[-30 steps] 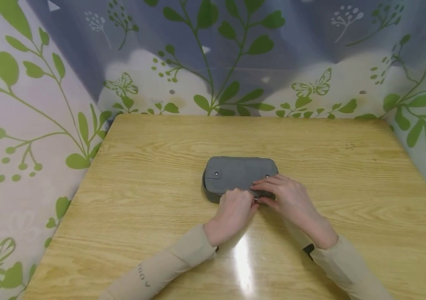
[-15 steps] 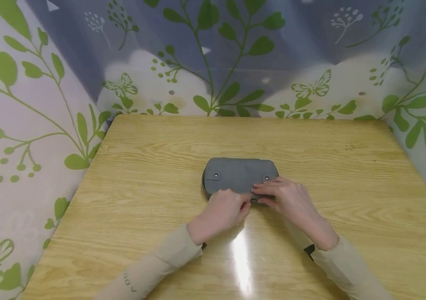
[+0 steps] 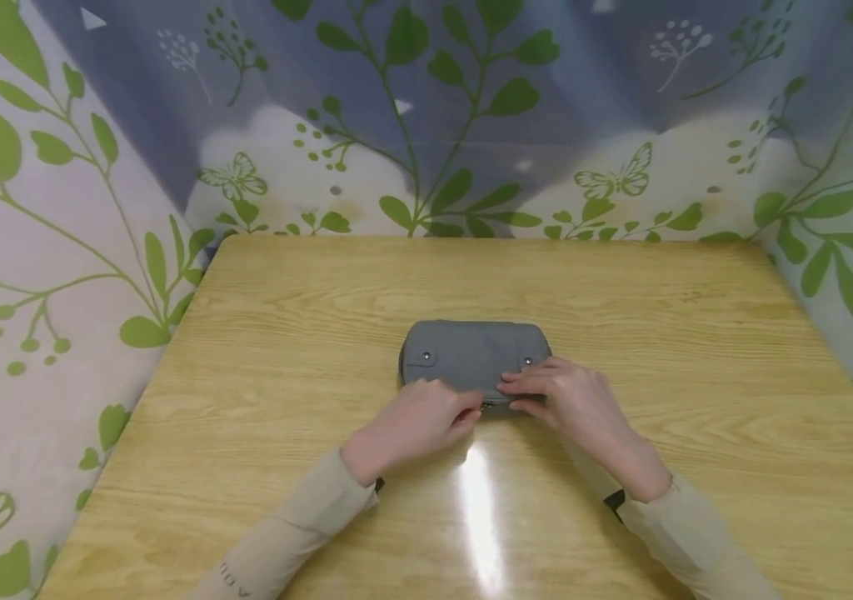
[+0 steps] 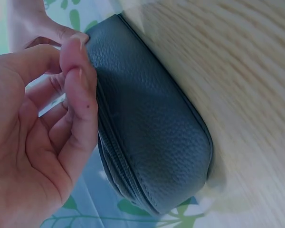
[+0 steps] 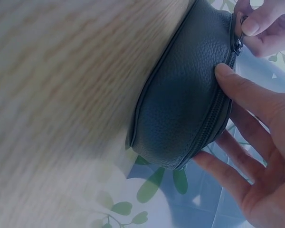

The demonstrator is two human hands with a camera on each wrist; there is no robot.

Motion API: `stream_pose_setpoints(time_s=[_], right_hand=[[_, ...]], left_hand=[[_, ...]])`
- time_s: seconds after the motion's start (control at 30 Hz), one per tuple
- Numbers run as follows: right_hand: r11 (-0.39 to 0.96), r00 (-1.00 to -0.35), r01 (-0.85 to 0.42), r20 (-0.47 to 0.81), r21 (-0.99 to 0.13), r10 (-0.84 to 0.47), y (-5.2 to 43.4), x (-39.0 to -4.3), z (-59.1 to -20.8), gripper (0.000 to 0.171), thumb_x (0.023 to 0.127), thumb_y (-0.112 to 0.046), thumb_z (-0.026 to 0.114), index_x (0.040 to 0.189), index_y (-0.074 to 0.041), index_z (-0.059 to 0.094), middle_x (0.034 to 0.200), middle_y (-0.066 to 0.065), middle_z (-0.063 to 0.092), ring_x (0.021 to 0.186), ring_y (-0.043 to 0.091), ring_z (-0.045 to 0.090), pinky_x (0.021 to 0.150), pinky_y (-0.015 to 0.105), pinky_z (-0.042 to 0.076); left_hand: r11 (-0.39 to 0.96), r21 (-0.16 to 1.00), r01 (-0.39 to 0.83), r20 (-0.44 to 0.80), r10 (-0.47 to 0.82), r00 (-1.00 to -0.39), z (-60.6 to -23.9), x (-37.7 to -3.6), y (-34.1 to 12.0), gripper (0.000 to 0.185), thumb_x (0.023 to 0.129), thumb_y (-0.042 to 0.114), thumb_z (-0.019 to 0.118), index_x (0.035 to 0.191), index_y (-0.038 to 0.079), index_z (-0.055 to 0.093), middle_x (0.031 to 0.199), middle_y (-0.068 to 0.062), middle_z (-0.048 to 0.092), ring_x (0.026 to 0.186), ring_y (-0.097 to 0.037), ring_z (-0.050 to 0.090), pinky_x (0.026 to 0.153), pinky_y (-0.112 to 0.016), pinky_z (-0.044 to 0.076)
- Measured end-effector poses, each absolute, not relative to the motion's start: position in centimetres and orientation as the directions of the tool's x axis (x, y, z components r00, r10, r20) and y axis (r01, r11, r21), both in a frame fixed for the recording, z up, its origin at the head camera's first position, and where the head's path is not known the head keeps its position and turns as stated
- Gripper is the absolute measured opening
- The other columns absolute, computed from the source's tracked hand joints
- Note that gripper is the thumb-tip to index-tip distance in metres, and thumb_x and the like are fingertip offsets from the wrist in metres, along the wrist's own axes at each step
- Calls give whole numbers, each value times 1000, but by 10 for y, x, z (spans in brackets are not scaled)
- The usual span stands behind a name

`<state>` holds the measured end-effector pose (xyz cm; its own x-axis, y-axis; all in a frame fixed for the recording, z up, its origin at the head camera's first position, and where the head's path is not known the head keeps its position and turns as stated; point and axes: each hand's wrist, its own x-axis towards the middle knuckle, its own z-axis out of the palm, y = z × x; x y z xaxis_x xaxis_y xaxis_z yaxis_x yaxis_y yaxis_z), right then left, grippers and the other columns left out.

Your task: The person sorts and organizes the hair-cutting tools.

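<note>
Left hand [image 3: 415, 421] pinching zipper pull [image 5: 237, 45], grey pouch [image 3: 471, 358]

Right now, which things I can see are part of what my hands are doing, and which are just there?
In use:
- grey pouch
- its zip pull, pinched by the left hand
- right hand, fingers steadying the pouch

Just there:
- wooden table
- leaf-print backdrop

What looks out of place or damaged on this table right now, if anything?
Nothing stands out. The grey pouch lies flat and square on the wooden table, its leather and zipper seam intact. The left hand pinches the zipper pull while the right hand steadies the pouch. Nothing is spilled.
</note>
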<state>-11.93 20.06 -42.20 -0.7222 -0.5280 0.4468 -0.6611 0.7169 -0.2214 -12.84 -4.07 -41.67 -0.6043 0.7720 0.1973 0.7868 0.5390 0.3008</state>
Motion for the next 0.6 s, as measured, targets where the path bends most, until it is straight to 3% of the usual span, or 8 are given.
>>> stream_pose_setpoints(time_s=[0.6], right_hand=[[729, -757, -634, 402, -258, -515, 200, -120, -421, 29, 73, -17, 91, 100, -23, 83, 106, -6, 77, 92, 19, 73, 64, 35, 59]], left_hand=[[489, 377, 787, 185, 793, -581, -414, -135, -64, 25, 101, 13, 62, 77, 17, 57, 65, 10, 49, 56, -1, 42, 53, -18, 37]])
